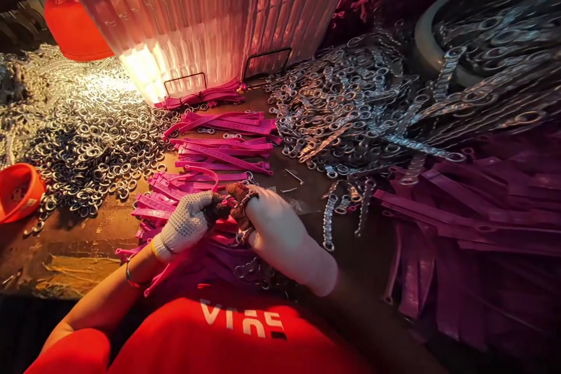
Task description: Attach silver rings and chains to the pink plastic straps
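Observation:
My left hand [188, 223], in a dotted white glove with dark fingertips, is closed in a pinch on a pink strap [210, 173] that arches up behind it. Against it, my right hand [280, 234] in a white glove is also closed, its dark fingertips meeting the pink material between both hands. Shiny metal bits show about the right fingers; whether they are gripped I cannot tell. Beneath both hands lies a heap of pink straps [153, 204], with more bundles of straps [228, 149] behind it.
Metal rings [96, 149] are piled at left, near an orange-red cup [20, 193]. Ringed metal strips [342, 102] heap up at right, above more pink straps [477, 210]. A corrugated panel [197, 17] stands at the back beside a red lamp shade [74, 23].

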The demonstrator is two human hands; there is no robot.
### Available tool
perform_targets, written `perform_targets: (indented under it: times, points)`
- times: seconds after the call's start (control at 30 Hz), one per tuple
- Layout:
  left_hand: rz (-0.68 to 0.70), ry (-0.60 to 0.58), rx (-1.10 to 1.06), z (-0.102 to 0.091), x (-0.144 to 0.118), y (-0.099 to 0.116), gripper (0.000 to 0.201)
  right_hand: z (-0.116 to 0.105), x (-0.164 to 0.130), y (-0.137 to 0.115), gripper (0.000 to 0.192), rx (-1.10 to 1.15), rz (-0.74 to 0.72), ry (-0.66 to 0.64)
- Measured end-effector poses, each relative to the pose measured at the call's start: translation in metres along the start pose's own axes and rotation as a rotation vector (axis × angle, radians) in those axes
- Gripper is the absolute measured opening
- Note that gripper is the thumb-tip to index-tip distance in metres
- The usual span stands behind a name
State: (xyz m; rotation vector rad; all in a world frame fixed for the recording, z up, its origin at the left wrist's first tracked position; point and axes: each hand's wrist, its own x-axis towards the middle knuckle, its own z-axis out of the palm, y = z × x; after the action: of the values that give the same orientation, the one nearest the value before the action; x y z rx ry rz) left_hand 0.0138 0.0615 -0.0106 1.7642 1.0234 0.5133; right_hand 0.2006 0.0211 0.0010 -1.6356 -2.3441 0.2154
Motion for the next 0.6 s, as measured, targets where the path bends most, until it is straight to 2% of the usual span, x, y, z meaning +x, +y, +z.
perform_targets:
  times: [0.1,0.17,0.3,0.4,0.5,0.57,0.6]
  points:
    - [0.001,0.044,0.071,0.001,-0.004,-0.001,0.027,-0.011,0.005,-0.002,0.032,0.011,0.034,-0.234]
    - [0.012,0.042,0.168,0.003,-0.008,-0.001,0.028,-0.015,0.007,-0.003,0.029,-0.034,0.079,-0.323]
    - [0.048,0.018,0.281,0.007,-0.012,0.000,0.025,-0.012,0.008,-0.004,0.019,-0.114,-0.010,-0.380]
    - [0.090,0.002,0.360,0.003,-0.012,0.005,0.021,-0.009,0.009,-0.005,0.016,-0.121,-0.088,-0.365]
    - [0.120,-0.078,0.376,-0.016,-0.010,0.013,0.015,-0.009,0.010,-0.007,0.016,-0.140,-0.136,-0.356]
    - [0.102,-0.132,0.370,-0.037,-0.012,0.016,0.016,-0.011,0.006,-0.008,0.016,-0.156,-0.132,-0.353]
    - [0.071,-0.117,0.364,-0.049,-0.014,0.016,0.015,-0.012,0.003,-0.006,0.015,-0.156,-0.111,-0.347]
